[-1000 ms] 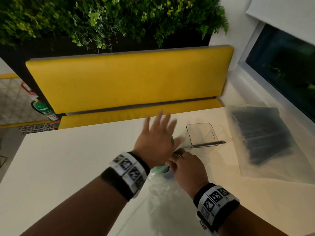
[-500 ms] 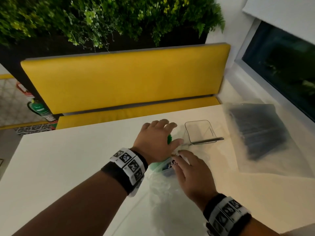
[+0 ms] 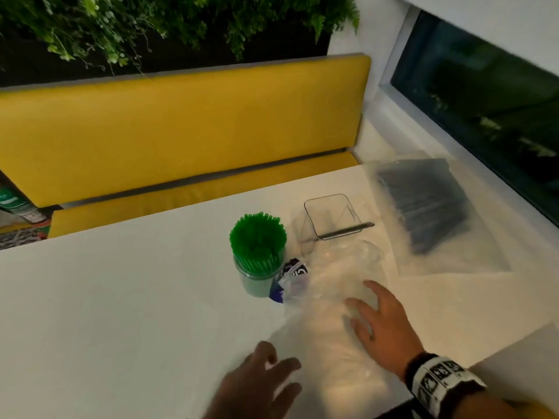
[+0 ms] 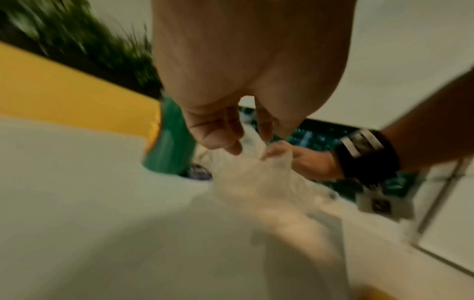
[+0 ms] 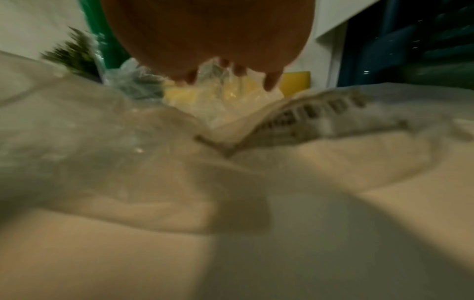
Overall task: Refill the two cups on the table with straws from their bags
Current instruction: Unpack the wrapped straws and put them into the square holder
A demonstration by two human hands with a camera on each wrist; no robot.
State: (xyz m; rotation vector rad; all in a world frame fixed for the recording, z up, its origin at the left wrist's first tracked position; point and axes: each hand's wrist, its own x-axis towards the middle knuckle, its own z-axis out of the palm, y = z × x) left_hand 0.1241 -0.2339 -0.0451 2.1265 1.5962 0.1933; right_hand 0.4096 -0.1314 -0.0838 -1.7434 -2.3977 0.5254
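Note:
A round clear cup (image 3: pixel 257 278) packed with green straws (image 3: pixel 257 238) stands mid-table, seen blurred as the cup (image 4: pixel 168 146) in the left wrist view. Right of it a square clear cup (image 3: pixel 331 216) has one black straw (image 3: pixel 348 230) across its rim. A crumpled clear bag (image 3: pixel 329 300) lies in front of both. My right hand (image 3: pixel 375 319) rests on this bag with fingers spread. My left hand (image 3: pixel 263 379) hovers at its near left edge, fingers loosely bent, holding nothing. A bag of black straws (image 3: pixel 423 207) lies at the right.
The white table (image 3: pixel 106 297) ends at a yellow bench (image 3: pixel 181 131) behind, with plants (image 3: pixel 151 22) above it. A dark window (image 3: pixel 484 95) runs along the right. A small dark-blue printed label (image 3: pixel 292 278) of the bag lies beside the round cup.
Both hands have pulled back toward me from the round cup. The left hand let go of the green straws, which now stand uncovered in the cup. The right hand slid down the bag.

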